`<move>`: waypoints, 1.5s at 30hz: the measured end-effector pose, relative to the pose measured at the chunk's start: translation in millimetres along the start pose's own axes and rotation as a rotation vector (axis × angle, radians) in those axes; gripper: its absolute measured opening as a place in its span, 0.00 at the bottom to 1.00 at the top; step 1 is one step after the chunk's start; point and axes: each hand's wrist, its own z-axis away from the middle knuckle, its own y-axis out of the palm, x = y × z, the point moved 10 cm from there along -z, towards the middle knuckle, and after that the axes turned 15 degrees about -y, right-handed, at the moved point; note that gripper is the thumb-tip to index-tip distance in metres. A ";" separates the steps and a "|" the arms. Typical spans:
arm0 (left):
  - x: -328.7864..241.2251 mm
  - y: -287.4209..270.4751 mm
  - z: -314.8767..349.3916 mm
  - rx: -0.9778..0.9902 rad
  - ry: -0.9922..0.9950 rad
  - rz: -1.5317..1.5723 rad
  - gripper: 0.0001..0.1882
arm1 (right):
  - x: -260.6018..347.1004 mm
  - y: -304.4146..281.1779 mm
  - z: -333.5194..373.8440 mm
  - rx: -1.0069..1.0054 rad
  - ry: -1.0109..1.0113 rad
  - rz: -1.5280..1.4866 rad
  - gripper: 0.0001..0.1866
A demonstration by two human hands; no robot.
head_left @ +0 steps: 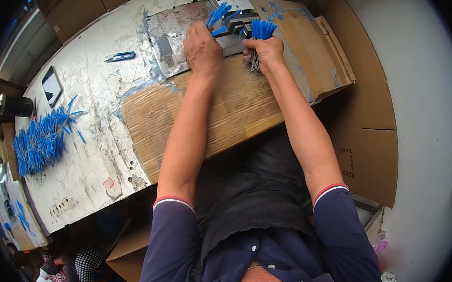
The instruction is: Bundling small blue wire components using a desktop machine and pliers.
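By the metal fixture (239, 22) on the worktop (99, 85), your right hand (269, 51) is closed around the blue-tipped bundle (263, 29); your left hand (203, 49) curls beside more blue pieces (218, 13), its grip unclear. A slack right-hand grasp could scatter the bundle.
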 end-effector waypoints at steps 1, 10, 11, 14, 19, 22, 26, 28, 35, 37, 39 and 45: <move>-2.2 0.7 1.4 0.002 0.015 -0.002 0.04 | 2.3 2.7 3.5 0.010 -0.009 -0.060 0.06; -11.6 24.9 12.0 0.279 0.092 -0.005 0.07 | 2.6 1.9 6.1 0.038 -0.043 -0.297 0.07; -12.3 26.2 13.0 0.293 0.106 -0.020 0.08 | 0.5 2.4 7.6 0.015 -0.026 -0.337 0.07; -9.3 28.4 11.8 0.356 -0.003 -0.017 0.10 | -3.3 6.2 9.6 0.047 -0.006 -0.331 0.06; -8.6 28.9 13.8 0.401 -0.071 -0.026 0.11 | -1.2 23.6 20.6 0.014 -0.021 -0.310 0.06; -4.1 35.2 11.4 0.483 -0.110 -0.051 0.11 | 0.3 20.5 20.1 -0.035 -0.061 -0.313 0.06; 1.4 42.9 10.6 0.555 -0.090 -0.056 0.11 | 0.6 27.7 20.9 0.055 -0.081 -0.342 0.05; 2.1 43.7 8.6 0.591 -0.101 -0.047 0.11 | 3.1 28.2 20.4 0.090 -0.104 -0.356 0.05; 5.6 45.5 7.9 0.486 -0.145 0.001 0.10 | -2.6 9.0 25.2 -0.009 -0.103 -0.453 0.06; 14.7 48.4 4.9 0.521 -0.162 0.089 0.09 | -3.3 -0.5 24.7 -0.075 -0.126 -0.513 0.06; 11.9 50.7 1.7 0.566 -0.176 0.180 0.09 | 2.2 -12.7 21.7 -0.108 -0.170 -0.516 0.07; 8.2 61.4 25.3 0.958 -0.638 0.833 0.10 | 28.7 -12.2 10.4 -0.044 -0.199 -0.544 0.10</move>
